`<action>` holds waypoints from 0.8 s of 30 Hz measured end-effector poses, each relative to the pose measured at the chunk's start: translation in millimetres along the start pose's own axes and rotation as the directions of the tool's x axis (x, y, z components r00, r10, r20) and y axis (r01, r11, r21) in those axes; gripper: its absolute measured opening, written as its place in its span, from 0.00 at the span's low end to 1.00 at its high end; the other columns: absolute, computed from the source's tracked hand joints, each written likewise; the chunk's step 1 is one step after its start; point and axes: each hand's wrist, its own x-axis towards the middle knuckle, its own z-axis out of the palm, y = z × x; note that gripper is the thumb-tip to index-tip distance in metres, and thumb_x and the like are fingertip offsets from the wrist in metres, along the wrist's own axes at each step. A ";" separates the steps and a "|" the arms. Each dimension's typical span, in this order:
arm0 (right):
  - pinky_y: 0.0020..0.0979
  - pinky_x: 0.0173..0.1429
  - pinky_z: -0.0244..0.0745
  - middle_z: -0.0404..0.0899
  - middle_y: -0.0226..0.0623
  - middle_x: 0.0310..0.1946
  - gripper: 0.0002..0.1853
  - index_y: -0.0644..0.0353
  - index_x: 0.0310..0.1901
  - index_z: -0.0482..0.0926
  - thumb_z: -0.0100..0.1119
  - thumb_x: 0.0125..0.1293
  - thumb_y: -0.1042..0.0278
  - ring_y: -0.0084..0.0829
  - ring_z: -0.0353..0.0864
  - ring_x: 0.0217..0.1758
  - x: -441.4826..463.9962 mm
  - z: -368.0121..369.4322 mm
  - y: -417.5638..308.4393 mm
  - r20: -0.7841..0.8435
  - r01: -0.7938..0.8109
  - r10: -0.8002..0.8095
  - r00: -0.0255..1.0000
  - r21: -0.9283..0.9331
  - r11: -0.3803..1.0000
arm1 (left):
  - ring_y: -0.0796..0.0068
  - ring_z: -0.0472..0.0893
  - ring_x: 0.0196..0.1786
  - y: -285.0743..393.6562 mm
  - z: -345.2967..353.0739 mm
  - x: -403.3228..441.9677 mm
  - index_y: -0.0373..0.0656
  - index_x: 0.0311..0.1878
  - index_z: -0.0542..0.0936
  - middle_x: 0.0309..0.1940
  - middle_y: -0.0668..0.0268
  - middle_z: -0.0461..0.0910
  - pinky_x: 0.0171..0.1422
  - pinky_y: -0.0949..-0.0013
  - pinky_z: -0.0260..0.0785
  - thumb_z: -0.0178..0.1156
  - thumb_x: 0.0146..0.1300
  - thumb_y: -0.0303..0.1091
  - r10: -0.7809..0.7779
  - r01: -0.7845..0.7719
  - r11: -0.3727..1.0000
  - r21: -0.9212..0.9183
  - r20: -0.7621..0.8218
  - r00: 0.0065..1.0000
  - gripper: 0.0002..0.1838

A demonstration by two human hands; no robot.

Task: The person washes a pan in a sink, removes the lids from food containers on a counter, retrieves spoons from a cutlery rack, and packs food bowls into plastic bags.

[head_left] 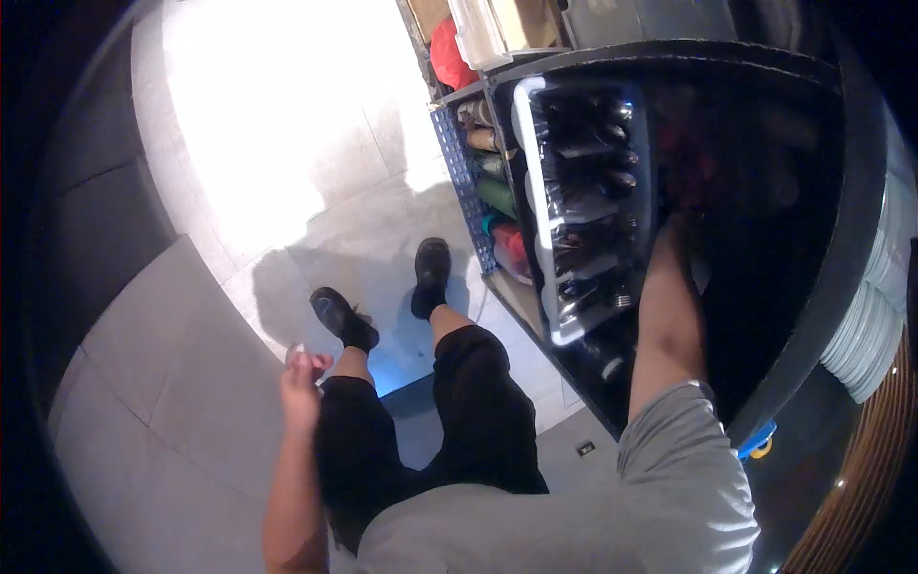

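Observation:
My left hand point(305, 369) hangs low beside my left knee, over the floor. Its fingers are curled together; a small pale bit shows at them, too blurred to name. My right forearm point(666, 316) reaches into the dark shelf unit, past the near side of a cutlery tray point(542, 206) with a white rim. Deep shadow swallows my right hand point(675, 234) beyond the wrist, so its fingers and anything in them are hidden. Several rows of shiny cutlery point(588, 206) lie in the tray's compartments. A dim reddish shape point(690, 158) shows in the dark beyond that hand.
A blue perforated basket point(463, 187) with rolled items stands at the shelf's left side. Above it sit a red object point(449, 55) and a clear container point(480, 33). White plates point(868, 340) are stacked at the right, outside the curved black shelf edge point(830, 287).

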 end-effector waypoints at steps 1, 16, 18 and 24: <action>0.40 0.59 0.76 0.82 0.42 0.52 0.22 0.65 0.60 0.76 0.53 0.74 0.56 0.43 0.81 0.56 2.9 0.4 1.7 0.012 -0.001 0.001 1.000 -0.008 1.000 | 0.64 0.82 0.46 -1.3 -0.2 -0.2 0.35 0.39 0.75 0.37 0.58 0.80 0.63 0.56 0.72 0.48 0.79 0.44 0.001 -0.001 1.000 0.003 -0.003 1.000 0.19; 0.41 0.61 0.74 0.81 0.42 0.55 0.22 0.64 0.62 0.74 0.52 0.74 0.59 0.42 0.80 0.58 13.2 -9.1 44.1 0.237 -0.010 0.036 0.971 -0.110 0.994 | 0.65 0.83 0.46 -1.7 10.0 1.5 0.39 0.34 0.74 0.35 0.62 0.80 0.65 0.56 0.73 0.51 0.78 0.42 -0.013 0.013 1.000 -0.014 0.003 1.000 0.18; 0.41 0.61 0.74 0.80 0.42 0.56 0.22 0.63 0.62 0.74 0.52 0.74 0.59 0.42 0.80 0.58 11.9 -8.5 42.9 0.204 -0.005 0.030 0.979 -0.119 0.993 | 0.65 0.83 0.46 0.0 11.9 0.6 0.39 0.35 0.74 0.34 0.63 0.79 0.65 0.56 0.73 0.51 0.78 0.43 -0.037 0.037 0.998 -0.046 0.005 0.999 0.18; 0.41 0.62 0.74 0.80 0.42 0.57 0.22 0.63 0.63 0.73 0.52 0.74 0.60 0.42 0.80 0.59 2.9 -7.6 41.8 0.118 -0.005 0.026 0.993 -0.170 0.986 | 0.66 0.83 0.45 -2.5 1.9 -0.1 0.39 0.37 0.75 0.34 0.64 0.78 0.65 0.55 0.73 0.52 0.77 0.42 -0.019 0.020 0.999 -0.036 0.028 0.999 0.16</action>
